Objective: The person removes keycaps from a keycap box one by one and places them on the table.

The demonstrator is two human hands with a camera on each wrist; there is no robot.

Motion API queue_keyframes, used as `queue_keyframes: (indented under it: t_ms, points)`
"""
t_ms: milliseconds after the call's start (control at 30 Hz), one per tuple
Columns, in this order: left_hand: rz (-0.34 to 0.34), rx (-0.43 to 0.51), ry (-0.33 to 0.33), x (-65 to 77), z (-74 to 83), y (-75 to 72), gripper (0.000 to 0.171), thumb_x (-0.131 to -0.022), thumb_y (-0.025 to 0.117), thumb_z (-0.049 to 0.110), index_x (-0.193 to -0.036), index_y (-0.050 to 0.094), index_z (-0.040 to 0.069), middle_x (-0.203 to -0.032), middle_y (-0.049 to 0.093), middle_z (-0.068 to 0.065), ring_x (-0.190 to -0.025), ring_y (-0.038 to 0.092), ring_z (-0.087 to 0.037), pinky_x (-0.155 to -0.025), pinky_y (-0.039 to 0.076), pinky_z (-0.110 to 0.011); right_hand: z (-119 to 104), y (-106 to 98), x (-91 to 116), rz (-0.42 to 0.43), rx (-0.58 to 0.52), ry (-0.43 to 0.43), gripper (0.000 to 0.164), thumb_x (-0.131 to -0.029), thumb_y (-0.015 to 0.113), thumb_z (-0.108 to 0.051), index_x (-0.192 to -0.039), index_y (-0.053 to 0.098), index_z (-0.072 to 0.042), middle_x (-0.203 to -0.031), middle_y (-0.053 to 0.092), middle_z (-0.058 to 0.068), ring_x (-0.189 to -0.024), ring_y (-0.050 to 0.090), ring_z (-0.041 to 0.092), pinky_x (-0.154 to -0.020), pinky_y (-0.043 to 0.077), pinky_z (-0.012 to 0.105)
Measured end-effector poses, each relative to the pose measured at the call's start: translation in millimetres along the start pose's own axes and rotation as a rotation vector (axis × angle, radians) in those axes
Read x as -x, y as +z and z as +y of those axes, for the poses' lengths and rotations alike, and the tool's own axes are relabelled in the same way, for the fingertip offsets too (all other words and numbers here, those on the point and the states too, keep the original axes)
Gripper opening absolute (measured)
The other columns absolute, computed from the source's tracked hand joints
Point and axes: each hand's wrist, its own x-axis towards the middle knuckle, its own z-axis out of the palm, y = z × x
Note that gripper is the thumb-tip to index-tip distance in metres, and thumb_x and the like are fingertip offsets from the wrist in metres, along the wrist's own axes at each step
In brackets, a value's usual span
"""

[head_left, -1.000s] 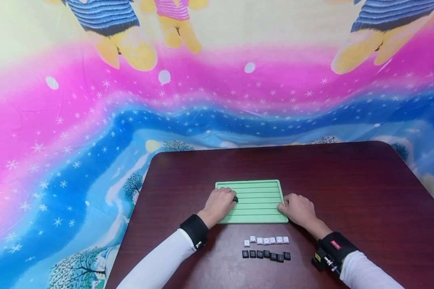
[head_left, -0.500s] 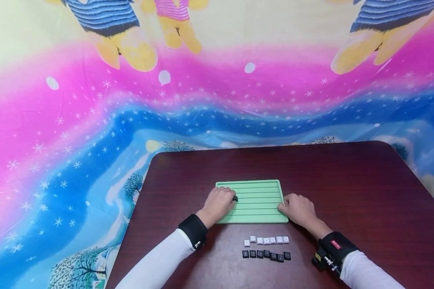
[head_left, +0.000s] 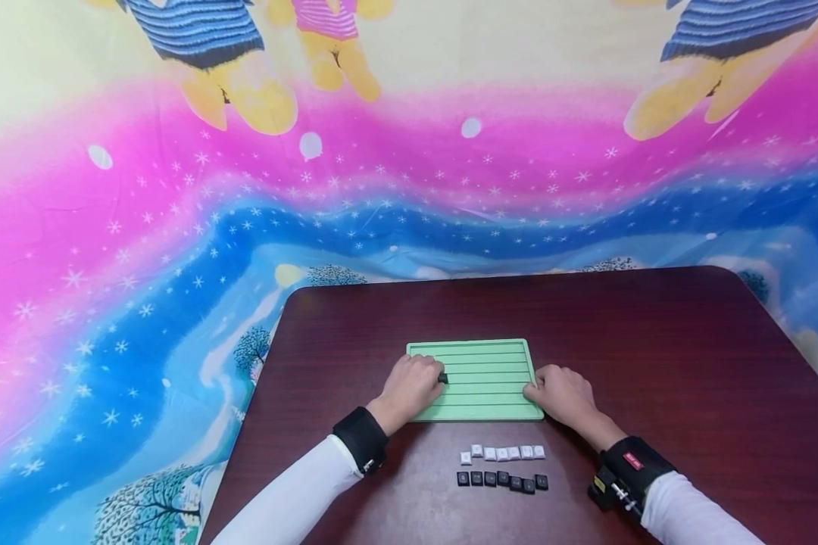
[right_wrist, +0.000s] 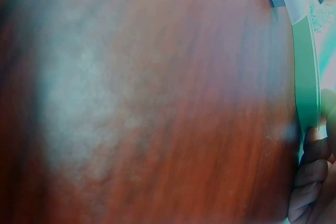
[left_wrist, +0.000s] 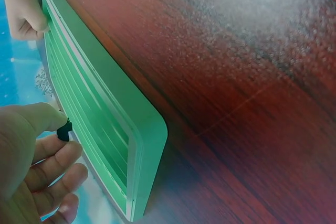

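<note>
A pale green tray [head_left: 487,395] with raised parallel ridges lies on the table. Over its left part my left hand [head_left: 411,386] pinches a small black keycap [left_wrist: 64,130] between thumb and index finger, the other fingers loosely curled. From the left wrist view, the keycap is above the ridges; whether it touches them I cannot tell. My right hand [head_left: 564,393] grips the tray's right edge, thumb on the rim and fingers curled at the side. Nearer to me lie a row of white keycaps [head_left: 502,454] and a row of black keycaps [head_left: 503,478].
The dark red-brown table [head_left: 682,378] extends around the tray on all sides. Behind it hangs a colourful printed cloth [head_left: 409,174]. Both wrists wear black bands, the right one [head_left: 635,469] close to the keycap rows on the right.
The left hand and its keycap have shifted very slightly toward me over the tray, and the left forearm a little to the left. The right hand, tray and keycap rows stay put.
</note>
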Motion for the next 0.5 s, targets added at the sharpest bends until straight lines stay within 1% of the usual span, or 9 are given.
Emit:
queue_keyframes:
  t_ms: [200,500]
  points:
    - [0.020,0.011,0.007,3.8,0.2,-0.8,0.012,-0.077,0.063,0.023,-0.068,0.056,0.021,-0.063,0.049,0.009,-0.058,0.047,-0.010,-0.053,0.037,-0.026,0.3,0.1,-0.8,-0.008,0.003,0.007,0.034,-0.072,0.058,-0.023,-0.050,0.032,-0.019,-0.047,0.022,-0.009,-0.045,0.017,0.010,-0.043,0.013,0.027]
    - [0.012,0.026,0.019,10.6,2.8,-3.8,0.008,-0.079,0.065,0.026,-0.074,0.061,0.020,-0.067,0.053,0.009,-0.061,0.051,-0.009,-0.055,0.038,-0.026,1.0,0.4,-0.7,-0.005,-0.002,0.008,0.034,-0.072,0.058,-0.023,-0.050,0.032,-0.018,-0.047,0.022,-0.009,-0.045,0.018,0.010,-0.043,0.014,0.027]
